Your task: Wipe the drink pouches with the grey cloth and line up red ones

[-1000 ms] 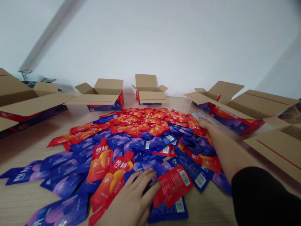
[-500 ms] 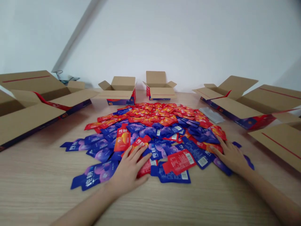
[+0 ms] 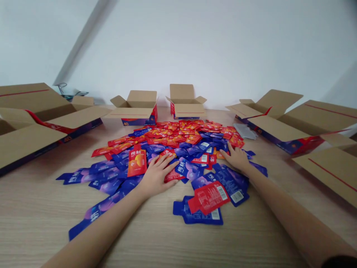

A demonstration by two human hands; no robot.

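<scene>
The left hand [image 3: 156, 174] lies loose, fingers spread, on the near side of the pile of pouches [image 3: 167, 140]; the right hand [image 3: 237, 158], also spread and gripping nothing visible, rests at the pile's right. On the pile's left, a red pouch [image 3: 137, 163] (printed face up) lies just beside the left hand, the nearer one, long axis running near to far. Cartons [image 3: 138, 121] stand behind the pile.

Bare left hand [image 3: 156, 178] and right hand [image 3: 237, 159]
Black sleeve [image 3: 339, 262] at the right forearm's [image 3: 295, 219] elbow end, only its edge showing.
</scene>
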